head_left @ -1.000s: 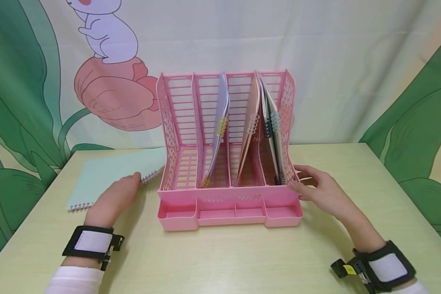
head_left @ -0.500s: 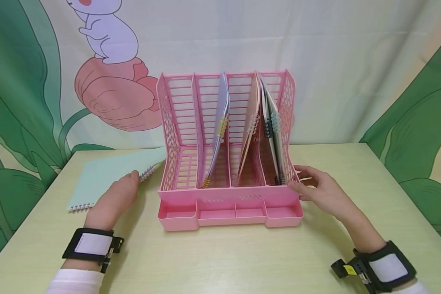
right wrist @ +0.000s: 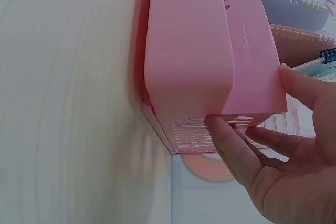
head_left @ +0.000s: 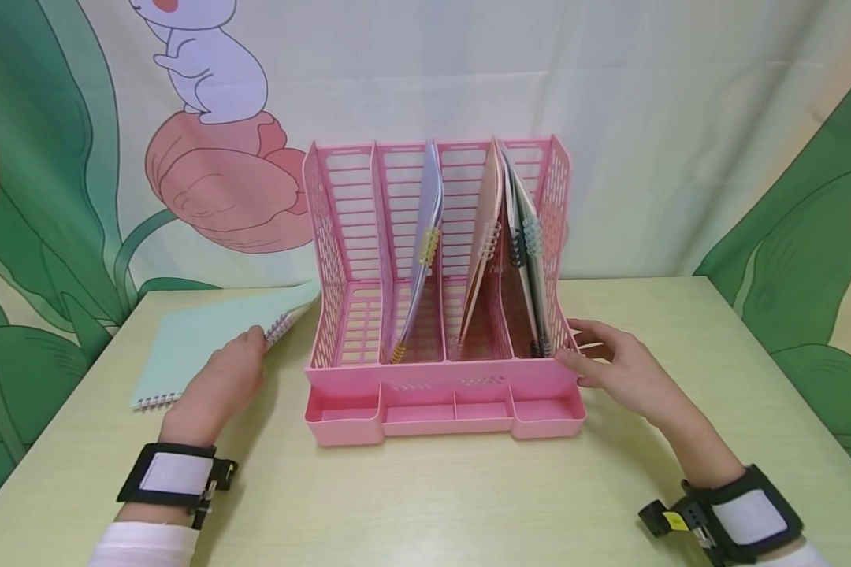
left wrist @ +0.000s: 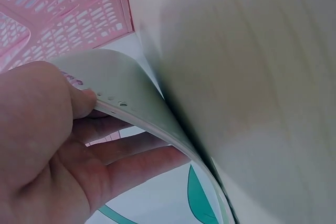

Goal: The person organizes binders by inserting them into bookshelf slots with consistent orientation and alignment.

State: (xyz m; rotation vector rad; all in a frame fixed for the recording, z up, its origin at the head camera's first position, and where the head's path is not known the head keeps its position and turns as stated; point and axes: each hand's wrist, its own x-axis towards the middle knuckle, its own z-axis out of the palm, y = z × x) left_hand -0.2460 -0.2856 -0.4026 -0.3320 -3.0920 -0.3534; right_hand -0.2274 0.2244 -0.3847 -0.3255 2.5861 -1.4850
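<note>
A mint-green spiral notebook [head_left: 206,327] lies on the table left of a pink file organizer [head_left: 414,376]. My left hand [head_left: 221,382] pinches the notebook's bound edge, whose right part is lifted and bends. In the left wrist view, the thumb of the left hand [left wrist: 47,140] lies on top of the notebook [left wrist: 123,80] and the fingers are underneath. My right hand [head_left: 624,368] holds the organizer's front right corner. Seen from the right wrist, the right hand [right wrist: 294,166] has its thumb at the upper edge and its fingers against the side of the organizer [right wrist: 191,45].
Upright in the organizer lean a lilac notebook [head_left: 429,189], a peach notebook [head_left: 484,216] and some greenish ones [head_left: 528,276] at the right. Small open trays [head_left: 411,409] run along its front. A printed curtain [head_left: 631,157] hangs behind the table [head_left: 454,504].
My left hand has drawn slightly back toward me, and the notebook's right edge has risen and bent more. The right hand and the organizer stay still.
</note>
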